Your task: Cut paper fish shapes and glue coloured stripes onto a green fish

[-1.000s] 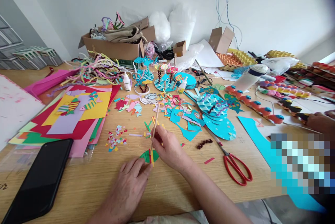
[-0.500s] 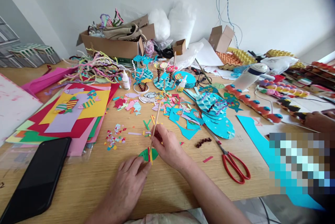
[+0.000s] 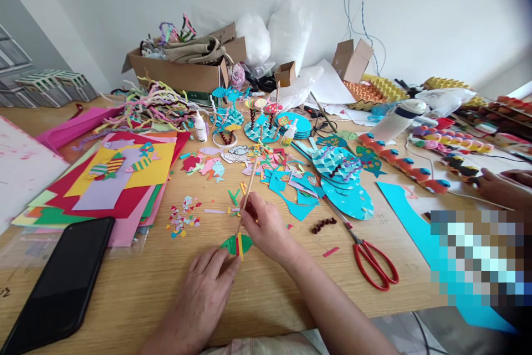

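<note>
- Your right hand [image 3: 268, 227] is pinching a thin wooden stick [image 3: 246, 198] between its fingertips, closed snugly around it.
- The stick is leaning up and away from you, and its low tip is touching the green paper fish [image 3: 236, 244].
- The green paper fish is lying flat on the wooden table [image 3: 124, 288], right in front of you, with thin red and yellow stripes across it.
- Your left hand [image 3: 205, 291] is resting on the table with its fingers mostly flat. One fingertip is pressing on the near edge of the fish. It is not gripping anything.
- It looks like you are sticking little stripes onto the fish and pushing them down with the stick.
- The next bit is calling for a gentle, careful poke, with the left hand keeping the fish from sliding.
- The red scissors [image 3: 372, 263] are lying to your right, apart from your hands, and a black phone [image 3: 58, 283] is lying to your left.
- Another person's hand [image 3: 501, 189] is working at the far right.
</note>
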`<act>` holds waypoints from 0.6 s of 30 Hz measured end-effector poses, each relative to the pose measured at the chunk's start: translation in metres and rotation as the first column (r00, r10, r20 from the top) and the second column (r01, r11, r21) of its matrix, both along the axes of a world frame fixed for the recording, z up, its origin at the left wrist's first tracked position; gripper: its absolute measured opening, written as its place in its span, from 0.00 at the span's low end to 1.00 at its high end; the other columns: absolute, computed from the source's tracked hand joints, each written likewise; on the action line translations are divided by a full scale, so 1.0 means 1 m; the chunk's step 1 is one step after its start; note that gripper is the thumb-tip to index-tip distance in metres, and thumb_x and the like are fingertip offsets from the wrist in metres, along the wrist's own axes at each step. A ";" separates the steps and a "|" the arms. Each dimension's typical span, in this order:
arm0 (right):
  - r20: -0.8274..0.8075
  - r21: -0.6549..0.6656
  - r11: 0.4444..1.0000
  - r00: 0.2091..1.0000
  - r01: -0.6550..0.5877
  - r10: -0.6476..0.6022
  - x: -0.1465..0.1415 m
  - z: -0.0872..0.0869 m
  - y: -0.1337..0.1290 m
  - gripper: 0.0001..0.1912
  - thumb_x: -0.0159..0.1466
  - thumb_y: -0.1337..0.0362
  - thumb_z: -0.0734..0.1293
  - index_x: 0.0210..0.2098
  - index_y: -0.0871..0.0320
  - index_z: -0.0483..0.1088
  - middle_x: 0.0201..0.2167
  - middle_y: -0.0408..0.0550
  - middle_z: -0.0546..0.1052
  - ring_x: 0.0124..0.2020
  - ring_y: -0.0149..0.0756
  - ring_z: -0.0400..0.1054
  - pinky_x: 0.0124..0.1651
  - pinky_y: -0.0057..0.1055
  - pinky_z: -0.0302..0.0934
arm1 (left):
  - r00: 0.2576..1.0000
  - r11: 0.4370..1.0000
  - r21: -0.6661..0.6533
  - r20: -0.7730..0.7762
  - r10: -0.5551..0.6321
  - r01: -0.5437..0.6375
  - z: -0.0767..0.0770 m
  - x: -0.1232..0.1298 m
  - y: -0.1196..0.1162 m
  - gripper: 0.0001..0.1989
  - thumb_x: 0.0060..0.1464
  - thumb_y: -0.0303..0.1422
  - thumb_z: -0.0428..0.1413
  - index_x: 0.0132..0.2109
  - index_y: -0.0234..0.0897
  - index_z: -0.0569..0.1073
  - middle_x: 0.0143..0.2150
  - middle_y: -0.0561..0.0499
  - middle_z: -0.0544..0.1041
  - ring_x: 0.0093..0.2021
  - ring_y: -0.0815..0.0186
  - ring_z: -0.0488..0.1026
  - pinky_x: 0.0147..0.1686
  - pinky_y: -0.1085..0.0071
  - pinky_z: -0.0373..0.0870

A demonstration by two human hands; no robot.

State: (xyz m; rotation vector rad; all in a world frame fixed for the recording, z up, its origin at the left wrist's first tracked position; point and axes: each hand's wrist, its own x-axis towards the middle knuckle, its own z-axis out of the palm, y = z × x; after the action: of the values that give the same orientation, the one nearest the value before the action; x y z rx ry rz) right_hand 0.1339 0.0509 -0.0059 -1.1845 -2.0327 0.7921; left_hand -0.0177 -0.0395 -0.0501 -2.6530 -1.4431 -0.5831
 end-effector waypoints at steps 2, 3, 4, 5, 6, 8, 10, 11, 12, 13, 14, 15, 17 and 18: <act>-0.008 0.006 1.000 1.000 0.004 -0.004 0.001 0.002 0.001 0.06 0.59 0.73 0.57 0.32 0.55 0.58 0.23 0.41 0.66 0.24 0.31 0.60 0.27 0.25 0.52 | 1.000 1.000 -0.018 -0.002 0.001 -0.001 0.000 -0.001 -0.001 0.16 0.55 0.23 0.44 0.46 0.39 0.70 0.40 0.47 0.73 0.40 0.61 0.69 0.36 0.65 0.68; -0.013 0.005 1.000 1.000 0.001 -0.001 0.001 0.003 0.000 0.06 0.59 0.73 0.57 0.32 0.55 0.58 0.23 0.41 0.66 0.24 0.31 0.61 0.27 0.25 0.52 | 1.000 1.000 -0.028 -0.006 -0.002 0.002 0.000 -0.001 -0.001 0.16 0.55 0.23 0.45 0.47 0.39 0.70 0.41 0.47 0.73 0.41 0.60 0.69 0.37 0.64 0.68; -0.014 0.003 1.000 1.000 -0.004 0.004 0.001 0.005 -0.001 0.06 0.59 0.73 0.57 0.32 0.56 0.58 0.23 0.41 0.66 0.24 0.31 0.61 0.27 0.25 0.53 | 1.000 0.999 -0.036 -0.009 -0.007 0.007 -0.001 -0.001 -0.001 0.16 0.54 0.23 0.45 0.47 0.39 0.70 0.41 0.47 0.73 0.41 0.60 0.69 0.37 0.64 0.68; -0.012 -0.001 1.000 1.000 -0.009 0.009 0.002 0.005 -0.003 0.06 0.59 0.73 0.57 0.32 0.56 0.58 0.23 0.41 0.66 0.24 0.31 0.61 0.27 0.25 0.53 | 1.000 0.999 -0.048 -0.013 -0.011 0.011 -0.002 -0.002 -0.001 0.16 0.54 0.23 0.45 0.48 0.40 0.69 0.41 0.47 0.73 0.42 0.60 0.69 0.38 0.63 0.68; -0.005 -0.005 1.000 1.000 -0.012 0.012 0.002 0.006 -0.004 0.06 0.59 0.73 0.57 0.32 0.56 0.58 0.23 0.41 0.66 0.24 0.31 0.61 0.27 0.25 0.53 | 1.000 0.998 -0.060 -0.018 -0.014 0.013 -0.002 -0.002 -0.001 0.17 0.54 0.22 0.46 0.48 0.40 0.69 0.42 0.48 0.73 0.43 0.60 0.69 0.39 0.63 0.68; 0.009 -0.009 1.000 1.000 -0.010 0.010 0.002 0.005 -0.006 0.06 0.58 0.73 0.58 0.31 0.56 0.58 0.23 0.41 0.66 0.24 0.31 0.60 0.27 0.25 0.53 | 1.000 0.998 -0.069 -0.022 -0.011 0.009 -0.004 -0.002 -0.001 0.18 0.54 0.22 0.46 0.49 0.41 0.69 0.43 0.48 0.73 0.43 0.60 0.68 0.40 0.63 0.68; 0.008 -0.003 1.000 1.000 0.003 -0.003 0.001 0.003 -0.004 0.06 0.58 0.74 0.58 0.31 0.56 0.58 0.23 0.41 0.66 0.24 0.30 0.60 0.27 0.24 0.53 | 1.000 0.998 -0.066 -0.020 0.002 -0.003 -0.005 -0.002 -0.001 0.18 0.53 0.22 0.46 0.49 0.42 0.69 0.42 0.49 0.73 0.43 0.61 0.68 0.40 0.64 0.68; 0.001 0.003 1.000 1.000 0.011 -0.011 0.000 0.002 -0.003 0.06 0.58 0.73 0.58 0.31 0.56 0.58 0.23 0.41 0.66 0.24 0.30 0.60 0.27 0.24 0.53 | 1.000 0.998 -0.055 -0.016 0.003 -0.004 -0.006 -0.002 -0.001 0.18 0.53 0.22 0.46 0.48 0.42 0.69 0.42 0.48 0.73 0.42 0.61 0.69 0.39 0.64 0.68; -0.009 0.009 1.000 1.000 0.018 -0.018 0.001 0.001 -0.002 0.06 0.58 0.73 0.58 0.31 0.56 0.58 0.23 0.41 0.66 0.24 0.30 0.60 0.27 0.24 0.53 | 1.000 0.999 -0.041 -0.012 0.002 -0.002 -0.006 -0.002 -0.002 0.18 0.53 0.22 0.46 0.48 0.41 0.70 0.41 0.48 0.73 0.41 0.60 0.69 0.38 0.63 0.68; -0.022 0.012 1.000 0.999 0.027 -0.027 0.001 0.001 -0.001 0.05 0.59 0.72 0.58 0.31 0.56 0.58 0.23 0.41 0.66 0.24 0.30 0.61 0.27 0.24 0.53 | 1.000 1.000 -0.029 -0.009 0.000 -0.001 -0.006 -0.002 -0.002 0.18 0.52 0.22 0.47 0.47 0.40 0.70 0.41 0.47 0.73 0.41 0.59 0.69 0.38 0.63 0.68; -0.038 0.012 0.999 0.999 0.037 -0.036 0.002 0.002 0.000 0.05 0.59 0.72 0.58 0.31 0.56 0.58 0.23 0.41 0.66 0.24 0.30 0.61 0.27 0.24 0.53 | 1.000 1.000 -0.021 -0.008 -0.002 0.002 -0.006 -0.002 -0.002 0.18 0.52 0.21 0.47 0.47 0.40 0.70 0.41 0.47 0.73 0.41 0.59 0.69 0.38 0.62 0.69; -0.057 0.007 0.999 0.997 0.047 -0.046 0.003 0.003 -0.001 0.04 0.59 0.71 0.58 0.32 0.56 0.58 0.23 0.41 0.66 0.24 0.30 0.61 0.27 0.24 0.54 | 1.000 1.000 -0.014 -0.008 -0.004 0.004 -0.006 -0.002 -0.002 0.18 0.51 0.21 0.47 0.47 0.39 0.70 0.41 0.47 0.73 0.42 0.59 0.69 0.38 0.62 0.69; -0.101 -0.014 0.998 0.993 0.061 -0.062 0.007 0.006 -0.004 0.04 0.60 0.71 0.58 0.33 0.56 0.59 0.24 0.41 0.67 0.25 0.30 0.62 0.28 0.24 0.54 | 1.000 1.000 -0.015 -0.010 -0.004 0.004 -0.005 -0.002 -0.002 0.18 0.51 0.21 0.47 0.47 0.39 0.70 0.41 0.47 0.73 0.42 0.59 0.69 0.38 0.62 0.69; -0.118 -0.028 0.998 0.991 0.057 -0.060 0.008 0.007 -0.006 0.03 0.60 0.70 0.58 0.33 0.56 0.59 0.24 0.41 0.67 0.25 0.30 0.62 0.28 0.25 0.55 | 1.000 1.000 -0.019 -0.011 -0.006 0.005 -0.005 -0.002 -0.002 0.18 0.51 0.20 0.47 0.47 0.39 0.70 0.41 0.47 0.74 0.42 0.59 0.69 0.38 0.62 0.70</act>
State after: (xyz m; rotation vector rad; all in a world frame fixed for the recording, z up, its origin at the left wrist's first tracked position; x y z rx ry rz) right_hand 0.1423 0.0448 0.0015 -1.1769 -1.8878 0.8411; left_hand -0.0196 -0.0412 -0.0548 -2.6711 -1.4462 -0.5574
